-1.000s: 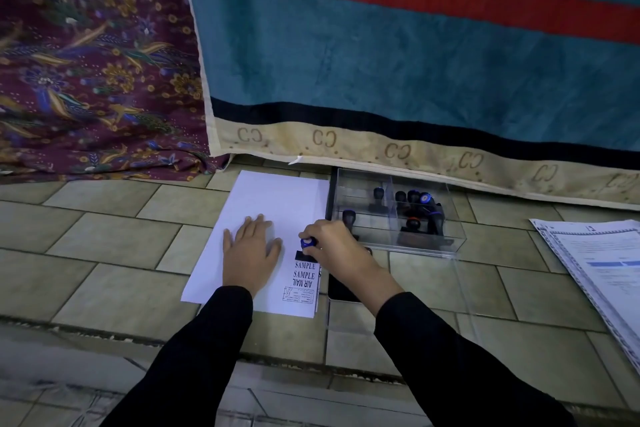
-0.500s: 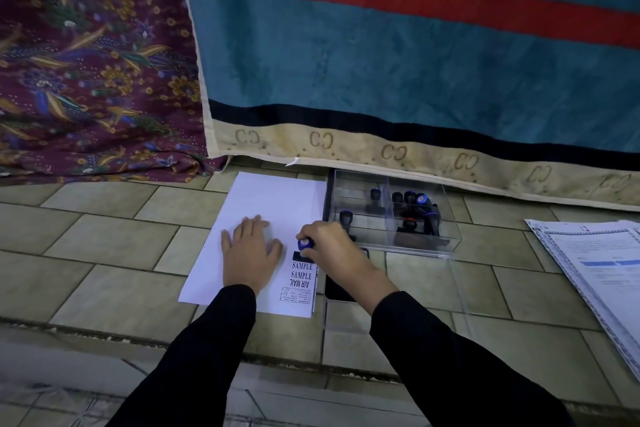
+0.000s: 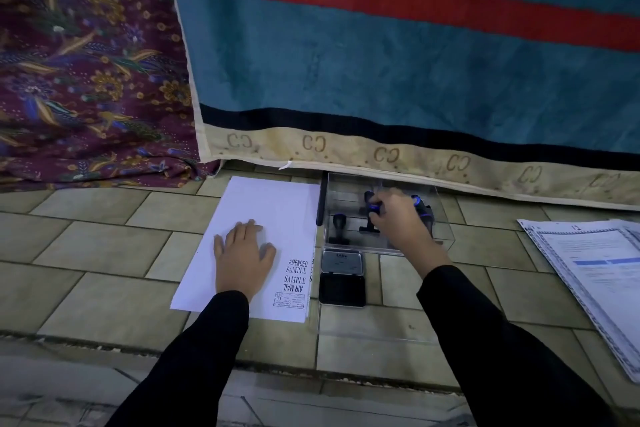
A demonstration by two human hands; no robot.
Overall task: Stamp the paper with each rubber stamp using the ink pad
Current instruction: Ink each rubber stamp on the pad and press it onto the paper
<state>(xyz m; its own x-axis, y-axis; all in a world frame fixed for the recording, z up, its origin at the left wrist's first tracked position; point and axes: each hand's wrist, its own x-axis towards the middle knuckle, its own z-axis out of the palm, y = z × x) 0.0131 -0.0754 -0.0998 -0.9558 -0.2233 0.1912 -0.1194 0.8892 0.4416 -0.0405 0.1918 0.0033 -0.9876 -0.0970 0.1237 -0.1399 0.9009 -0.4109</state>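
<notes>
stamp (image 3: pixel 367 227) (mostly) behind right hand (image 3: pixel 398 220)

floor (image 3: pixel 104 246) (tiled) | paper (image 3: pixel 263 204) | ink pad (image 3: pixel 342 288) | clear box (image 3: pixel 346 184) | docs (image 3: pixel 595 270) rt

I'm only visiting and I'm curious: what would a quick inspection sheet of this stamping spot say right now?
Surface: tiled floor, with the paper lying flat on it.
Job's things: the paper bears stamped words along its right edge. The ink pad lies open beside it. The clear box behind holds a black stamp and others.
Clutter: printed sheets at far right.
Grippers: the left hand is flat on the paper. The right hand is inside the box, gripping a blue-topped stamp.
Cables: nothing seen.
Surroundings: teal blanket with a red stripe, and a floral cloth to its left.
</notes>
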